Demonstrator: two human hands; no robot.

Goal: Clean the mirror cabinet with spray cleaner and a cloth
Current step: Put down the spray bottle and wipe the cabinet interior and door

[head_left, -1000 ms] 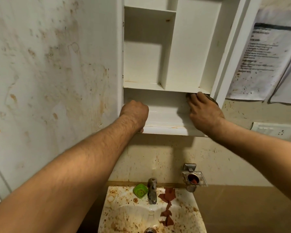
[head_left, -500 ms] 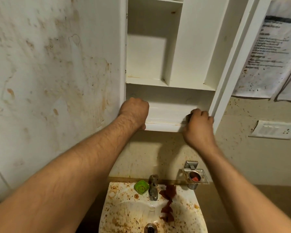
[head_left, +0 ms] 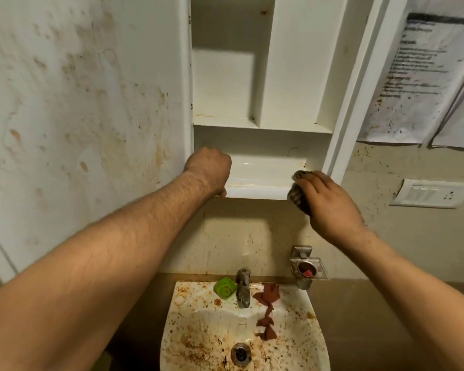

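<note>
Stained wall [head_left: 78,103], left hand [head_left: 209,170] gripping cabinet lip [head_left: 257,190], right hand [head_left: 331,203] clutching cloth [head_left: 297,195] at corner

Bare all the way down the left forearm [head_left: 123,245] and right forearm [head_left: 418,279]. Covered with fine dark hair, thinning toward left hand [head_left: 208,170] and right hand [head_left: 330,207].

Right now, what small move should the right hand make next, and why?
Probably press the cloth into the right rear corner of the bottom shelf: brownish marks show there, the right hand holds the cloth at the shelf's front edge, and the left hand grips that edge's left end.
</note>
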